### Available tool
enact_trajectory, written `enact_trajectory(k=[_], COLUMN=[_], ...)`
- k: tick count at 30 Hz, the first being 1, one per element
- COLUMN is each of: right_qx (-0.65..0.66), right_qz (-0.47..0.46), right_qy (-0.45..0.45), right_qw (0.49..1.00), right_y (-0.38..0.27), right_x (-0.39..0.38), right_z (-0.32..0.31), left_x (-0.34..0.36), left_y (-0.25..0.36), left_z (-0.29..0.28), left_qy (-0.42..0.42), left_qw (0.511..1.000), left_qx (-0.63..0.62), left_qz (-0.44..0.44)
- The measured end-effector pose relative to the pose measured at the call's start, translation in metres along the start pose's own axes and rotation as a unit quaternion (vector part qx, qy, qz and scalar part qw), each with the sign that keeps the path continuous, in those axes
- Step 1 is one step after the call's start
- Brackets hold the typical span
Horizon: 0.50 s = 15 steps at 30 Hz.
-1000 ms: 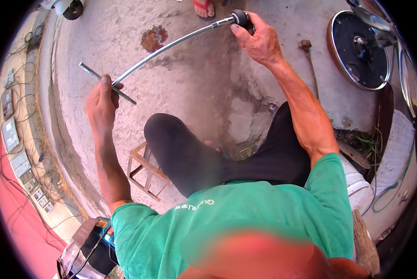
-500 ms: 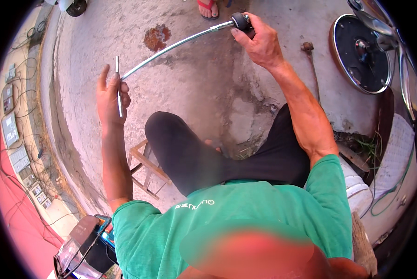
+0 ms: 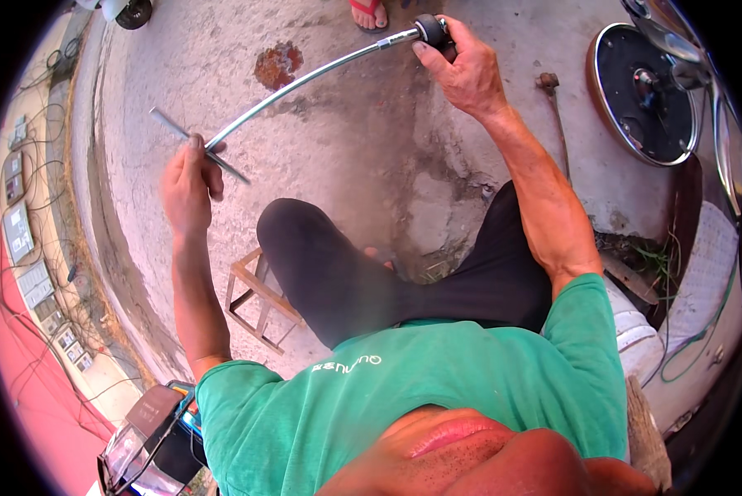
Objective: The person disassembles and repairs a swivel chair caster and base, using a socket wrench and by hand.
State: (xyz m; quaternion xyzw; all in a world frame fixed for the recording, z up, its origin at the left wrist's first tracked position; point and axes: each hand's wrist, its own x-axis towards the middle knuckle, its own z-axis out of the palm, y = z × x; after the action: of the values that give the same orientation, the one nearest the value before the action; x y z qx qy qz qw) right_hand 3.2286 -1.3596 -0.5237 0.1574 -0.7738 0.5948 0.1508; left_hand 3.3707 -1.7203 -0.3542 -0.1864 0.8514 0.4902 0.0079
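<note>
Right hand (image 3: 470, 74) clamping the chrome rod (image 3: 305, 78) at 1 o'clock; left hand (image 3: 187, 186) closing on the flat bar (image 3: 197, 145) at 10 o'clock, best kept square across the rod's end

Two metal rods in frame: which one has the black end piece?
The long curved tube, its black end in the right hand. The short straight rod in the left hand is bare metal.
</note>
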Motion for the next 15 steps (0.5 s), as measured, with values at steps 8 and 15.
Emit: enact_trajectory(k=[8,15], right_qx=[-0.021,-0.010], right_qz=[-0.047,-0.044], right_qy=[0.011,-0.015], right_qw=[0.999,0.999], right_y=[0.002,-0.003], right_x=[0.001,0.000], right_z=[0.000,0.003], left_x=[0.010,0.015], left_y=[-0.017,-0.026], left_z=[0.025,0.012], left_qy=[0.057,0.012], left_qw=[0.986,0.960], left_qx=[-0.113,-0.251], left_qz=[-0.112,-0.122])
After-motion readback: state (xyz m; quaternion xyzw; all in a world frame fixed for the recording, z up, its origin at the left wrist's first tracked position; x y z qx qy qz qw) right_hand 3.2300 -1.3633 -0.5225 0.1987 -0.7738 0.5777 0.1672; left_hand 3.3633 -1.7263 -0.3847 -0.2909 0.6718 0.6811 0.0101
